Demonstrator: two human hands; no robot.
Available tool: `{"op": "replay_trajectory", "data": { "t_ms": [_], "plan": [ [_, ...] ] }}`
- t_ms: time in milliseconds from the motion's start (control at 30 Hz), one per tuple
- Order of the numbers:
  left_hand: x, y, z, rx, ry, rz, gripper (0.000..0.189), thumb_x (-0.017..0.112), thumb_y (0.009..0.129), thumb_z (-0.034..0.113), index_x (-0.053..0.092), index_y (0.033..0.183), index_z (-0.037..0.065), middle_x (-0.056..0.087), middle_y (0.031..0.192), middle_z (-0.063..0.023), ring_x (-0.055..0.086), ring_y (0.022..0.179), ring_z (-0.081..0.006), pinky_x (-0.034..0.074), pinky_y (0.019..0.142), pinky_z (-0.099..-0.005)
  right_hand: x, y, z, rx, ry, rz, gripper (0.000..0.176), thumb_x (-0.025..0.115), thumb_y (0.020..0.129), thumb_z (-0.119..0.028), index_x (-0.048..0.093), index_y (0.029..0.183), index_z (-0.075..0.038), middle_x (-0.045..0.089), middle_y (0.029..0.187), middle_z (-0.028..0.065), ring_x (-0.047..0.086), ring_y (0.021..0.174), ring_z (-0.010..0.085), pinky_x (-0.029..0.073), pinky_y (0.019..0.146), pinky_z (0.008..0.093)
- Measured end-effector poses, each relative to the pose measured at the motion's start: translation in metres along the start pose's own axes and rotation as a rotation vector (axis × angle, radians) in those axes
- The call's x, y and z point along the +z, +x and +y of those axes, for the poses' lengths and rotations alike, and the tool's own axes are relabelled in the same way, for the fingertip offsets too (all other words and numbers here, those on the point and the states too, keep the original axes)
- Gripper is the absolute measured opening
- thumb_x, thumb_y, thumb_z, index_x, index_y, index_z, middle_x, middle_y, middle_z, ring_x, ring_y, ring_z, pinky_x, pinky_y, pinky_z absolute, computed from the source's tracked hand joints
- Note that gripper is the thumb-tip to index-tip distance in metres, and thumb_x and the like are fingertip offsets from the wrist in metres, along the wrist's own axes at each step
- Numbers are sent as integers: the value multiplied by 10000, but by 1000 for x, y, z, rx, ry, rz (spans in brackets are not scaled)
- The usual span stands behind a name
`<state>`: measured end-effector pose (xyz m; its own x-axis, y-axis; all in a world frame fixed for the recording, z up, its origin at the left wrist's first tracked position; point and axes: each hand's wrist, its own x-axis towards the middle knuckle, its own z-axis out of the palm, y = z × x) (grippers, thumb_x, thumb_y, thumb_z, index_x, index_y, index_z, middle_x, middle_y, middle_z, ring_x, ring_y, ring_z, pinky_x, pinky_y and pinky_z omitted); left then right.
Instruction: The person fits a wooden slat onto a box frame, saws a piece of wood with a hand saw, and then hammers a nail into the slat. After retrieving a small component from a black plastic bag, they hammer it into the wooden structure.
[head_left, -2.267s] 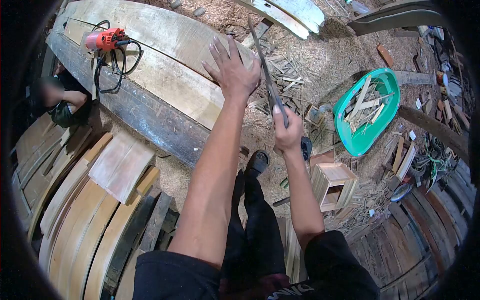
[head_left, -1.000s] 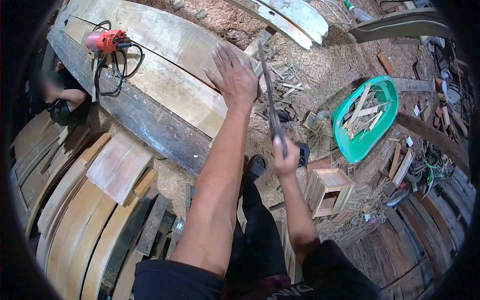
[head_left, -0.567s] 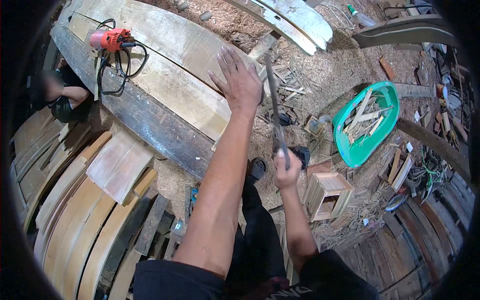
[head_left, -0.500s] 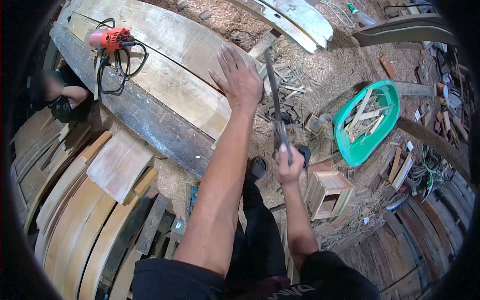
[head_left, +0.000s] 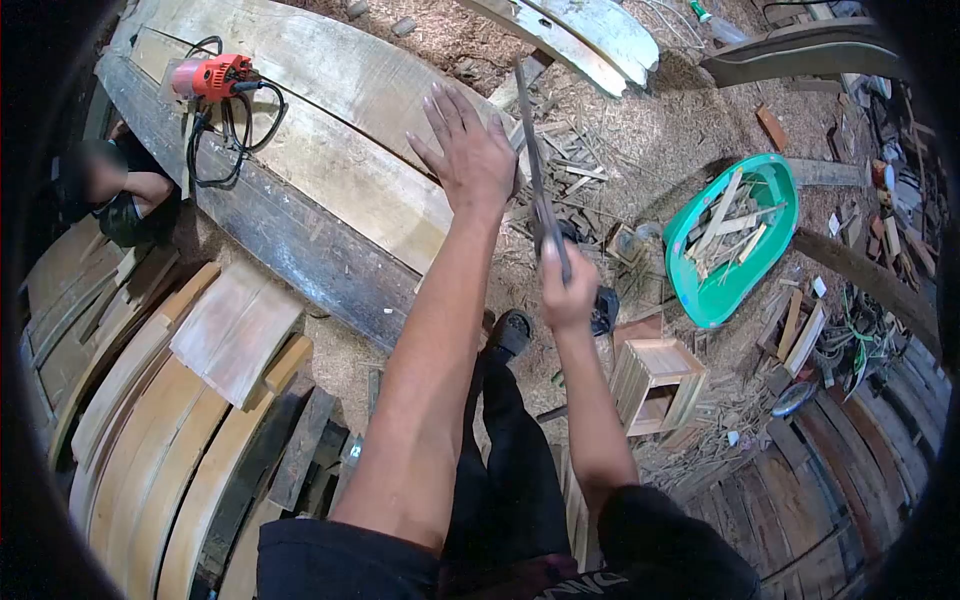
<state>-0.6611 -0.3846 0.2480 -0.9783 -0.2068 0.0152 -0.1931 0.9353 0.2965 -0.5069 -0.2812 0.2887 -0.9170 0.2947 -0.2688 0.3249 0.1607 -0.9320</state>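
My left hand (head_left: 474, 158) lies flat on the near end of a wide pale wooden board (head_left: 370, 75), its fingers spread. My right hand (head_left: 568, 288) is wrapped round the handle of a handsaw (head_left: 531, 150). The long dark blade shows almost edge-on and points away from me, running along the board's end just right of my left hand. Beside this board lies a second pale board (head_left: 340, 165), with a dark gap between the two. Both rest on a dark, worn plank surface (head_left: 300, 250).
An orange power tool (head_left: 212, 77) with a black cord sits on the boards. A green tub (head_left: 730, 310) of wood scraps and a wooden crate (head_left: 650, 395) stand at right. Curved planks (head_left: 180, 440) are stacked at left near a seated person (head_left: 135, 200). Wood shavings cover the floor.
My right hand has moved forward and slightly left, carrying the handsaw along the board's end. My left hand stays on the board, while the whole view has shifted slightly.
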Motion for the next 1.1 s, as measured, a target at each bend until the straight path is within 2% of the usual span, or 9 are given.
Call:
{"op": "replay_trajectory", "data": {
  "t_ms": [100,267,300,500,733,833,900,967,1100],
  "plan": [
    [-2,-1,-1,11,19,-4,686,396,1003,369,199,1537,-14,173,1621,-174,109,1512,-320,20,1179,-613,10,41,-9,-12,-26,-16,332,581,960,-239,547,727,-5,426,545,11,404,525,93,336,484,309],
    [3,-3,-1,7,19,21,687,402,998,368,205,1536,-10,177,1621,-171,119,1511,-319,31,1177,-618,-20,-52,6,49,-42,-9,316,594,954,-241,605,754,3,468,558,-3,442,548,74,366,502,280],
    [2,1,-1,10,33,37,687,403,997,368,206,1537,-9,177,1621,-170,120,1510,-319,34,1176,-620,-21,-56,-2,177,48,11,337,606,948,-260,600,742,6,484,567,-3,449,556,69,371,507,278],
    [3,1,-2,7,29,21,687,406,998,372,206,1538,-2,192,1618,-167,127,1509,-318,38,1172,-629,9,49,-19,-44,-75,-22,341,574,959,-248,565,713,-11,431,542,53,401,511,124,348,487,330],
    [4,1,-2,9,15,31,684,396,1003,376,203,1541,1,193,1619,-164,122,1511,-315,39,1172,-627,-26,-67,0,37,-71,-2,297,576,957,-217,571,746,-9,457,561,39,438,539,98,364,497,303],
    [2,0,-1,9,19,19,686,393,1003,380,201,1541,1,188,1621,-161,119,1512,-311,36,1173,-626,-24,-45,6,59,-22,-34,295,575,957,-210,565,740,-9,457,565,29,443,546,101,360,499,301],
    [-1,2,0,-9,15,-15,697,376,1004,386,169,1549,4,153,1631,-152,105,1516,-305,8,1176,-621,-4,4,-9,-67,-119,-3,341,573,965,-252,553,735,0,423,556,53,434,523,126,358,498,320],
    [-2,-1,0,-16,23,-43,701,366,1005,386,151,1552,5,132,1637,-149,97,1517,-303,-7,1178,-620,5,48,-13,-34,-82,-49,344,595,956,-261,557,735,-1,434,544,54,423,508,128,355,485,329],
    [-2,0,0,-7,19,-41,696,356,1008,378,139,1554,4,128,1637,-150,97,1517,-307,-13,1177,-620,-4,2,-14,-119,-98,22,326,591,951,-232,566,724,1,429,523,32,403,495,96,342,464,316]
  ]
}}
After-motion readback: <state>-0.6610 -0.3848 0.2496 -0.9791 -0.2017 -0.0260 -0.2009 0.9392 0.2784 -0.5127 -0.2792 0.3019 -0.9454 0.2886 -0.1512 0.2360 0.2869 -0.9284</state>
